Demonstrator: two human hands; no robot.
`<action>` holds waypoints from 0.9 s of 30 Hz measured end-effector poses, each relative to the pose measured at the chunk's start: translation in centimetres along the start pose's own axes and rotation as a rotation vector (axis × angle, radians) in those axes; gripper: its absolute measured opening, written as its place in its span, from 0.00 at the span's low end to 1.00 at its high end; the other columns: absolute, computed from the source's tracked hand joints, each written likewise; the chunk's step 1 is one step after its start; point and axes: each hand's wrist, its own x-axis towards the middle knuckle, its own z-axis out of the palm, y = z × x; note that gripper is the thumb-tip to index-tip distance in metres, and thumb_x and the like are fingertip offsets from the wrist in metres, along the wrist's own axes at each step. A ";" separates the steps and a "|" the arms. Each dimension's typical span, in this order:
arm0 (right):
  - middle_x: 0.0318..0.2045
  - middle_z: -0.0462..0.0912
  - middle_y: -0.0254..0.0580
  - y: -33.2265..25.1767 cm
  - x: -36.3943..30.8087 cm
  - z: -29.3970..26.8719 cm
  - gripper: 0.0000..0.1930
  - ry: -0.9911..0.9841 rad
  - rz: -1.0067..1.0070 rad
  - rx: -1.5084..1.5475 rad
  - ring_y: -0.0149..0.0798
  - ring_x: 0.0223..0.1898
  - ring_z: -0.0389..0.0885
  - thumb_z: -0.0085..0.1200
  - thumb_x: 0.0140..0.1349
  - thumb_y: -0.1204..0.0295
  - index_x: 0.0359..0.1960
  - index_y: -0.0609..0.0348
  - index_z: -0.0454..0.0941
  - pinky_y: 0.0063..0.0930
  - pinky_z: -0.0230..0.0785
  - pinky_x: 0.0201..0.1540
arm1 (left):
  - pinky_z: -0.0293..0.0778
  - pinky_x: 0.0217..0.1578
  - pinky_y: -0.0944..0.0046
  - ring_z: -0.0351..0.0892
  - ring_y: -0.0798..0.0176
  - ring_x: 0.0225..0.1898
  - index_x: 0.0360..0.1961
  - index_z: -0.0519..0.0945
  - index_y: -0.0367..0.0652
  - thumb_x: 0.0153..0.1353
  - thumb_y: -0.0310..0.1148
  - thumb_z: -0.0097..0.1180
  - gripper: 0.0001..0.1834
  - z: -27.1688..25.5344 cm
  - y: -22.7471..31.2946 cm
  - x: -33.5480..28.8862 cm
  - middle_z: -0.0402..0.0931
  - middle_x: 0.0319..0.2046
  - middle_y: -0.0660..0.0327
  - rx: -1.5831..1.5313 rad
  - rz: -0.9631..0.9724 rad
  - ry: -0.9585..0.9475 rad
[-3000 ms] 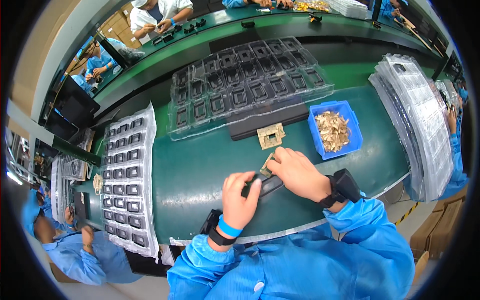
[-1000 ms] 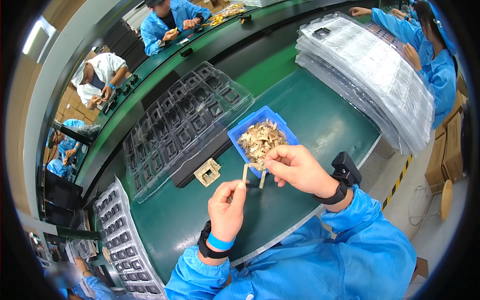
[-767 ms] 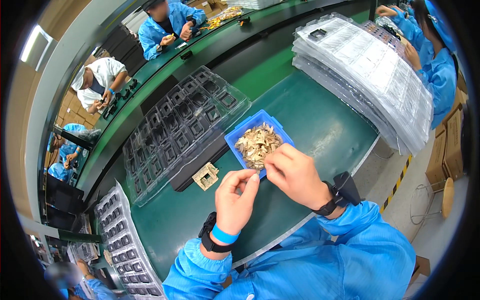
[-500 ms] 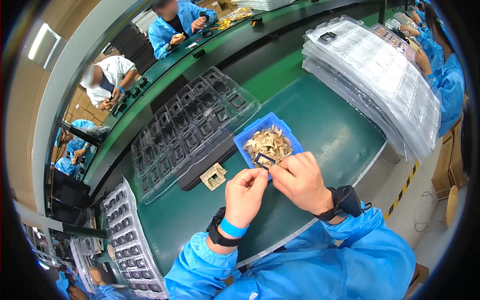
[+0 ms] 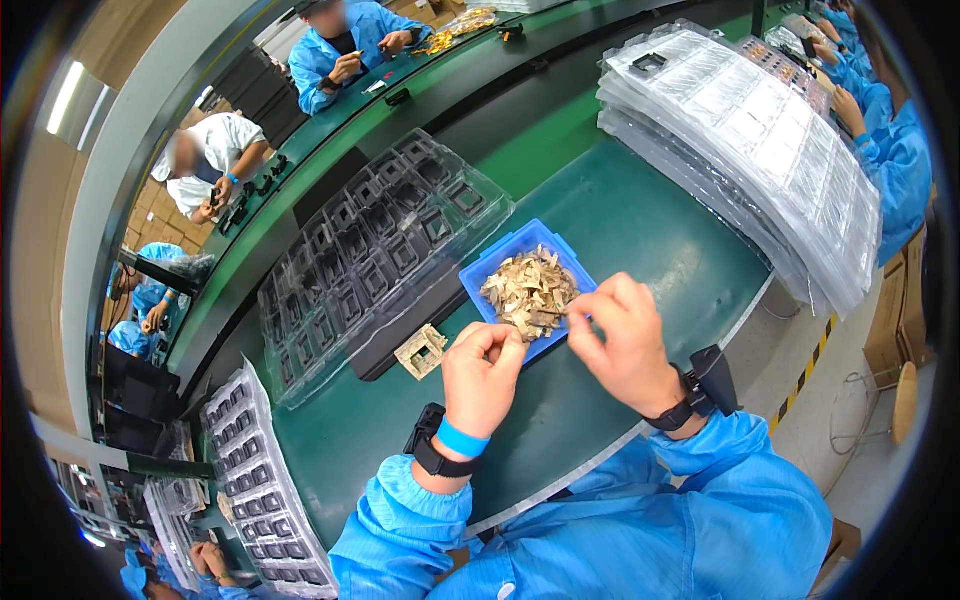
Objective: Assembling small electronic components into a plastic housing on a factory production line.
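Observation:
A blue bin (image 5: pixel 577 262) in front of me holds a heap of tan paper-like scraps (image 5: pixel 530 290). At its near left corner is my left hand (image 5: pixel 482 372), thumb and fingers closed together; whatever is in them is hidden. My right hand (image 5: pixel 628 345) is at the bin's right near edge, thumb and index fingertips drawn close together, with nothing I can make out between them. The small dark rectangular frame is no longer visible. Left of my left hand, a tan, square-holed piece (image 5: pixel 421 352) lies on the green table.
A clear tray (image 5: pixel 380 240) of dark frames stands beyond the bin, to the left. Another tray (image 5: pixel 255 470) of frames lies at the left edge. Stacked clear trays (image 5: pixel 735 150) rise at the right, a dark frame (image 5: pixel 649 63) on top. Co-workers (image 5: pixel 345 55) sit across the line.
My hands have drawn apart, the right one moving to the right. The dark frame seen between them at the bin has gone from sight. The view has shifted slightly.

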 end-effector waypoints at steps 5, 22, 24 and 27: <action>0.28 0.73 0.36 0.5 0.5 -1.0 0.05 0.086 0.064 -0.041 0.42 0.31 0.73 0.62 0.50 0.76 0.29 0.56 0.79 0.37 0.61 0.36 | 0.65 0.24 0.70 0.67 0.74 0.21 0.35 0.85 0.34 0.59 0.29 0.62 0.08 0.1 -0.8 1.0 0.78 0.27 0.63 0.158 0.036 0.020; 0.28 0.72 0.34 -1.8 -0.2 0.2 0.09 0.082 -0.072 -0.100 0.41 0.32 0.73 0.64 0.48 0.76 0.32 0.54 0.79 0.36 0.62 0.39 | 0.70 0.25 0.73 0.71 0.77 0.23 0.47 0.80 0.35 0.68 0.31 0.54 0.12 -0.7 0.0 0.2 0.82 0.33 0.61 -0.100 -0.114 0.067; 0.28 0.72 0.33 -1.9 -0.7 0.5 0.10 0.077 -0.127 -0.139 0.40 0.32 0.73 0.65 0.47 0.76 0.32 0.53 0.79 0.37 0.62 0.40 | 0.64 0.22 0.75 0.67 0.79 0.21 0.42 0.81 0.36 0.69 0.36 0.55 0.13 -1.4 0.4 -0.3 0.82 0.30 0.62 -0.350 -0.341 -0.083; 0.29 0.70 0.30 -3.1 -2.3 2.1 0.13 -0.039 -0.310 -0.127 0.37 0.34 0.73 0.66 0.45 0.74 0.34 0.52 0.79 0.38 0.62 0.44 | 0.59 0.20 0.76 0.64 0.79 0.19 0.36 0.83 0.38 0.68 0.38 0.56 0.13 -2.1 -0.4 -1.9 0.80 0.26 0.66 -0.451 -0.325 -0.067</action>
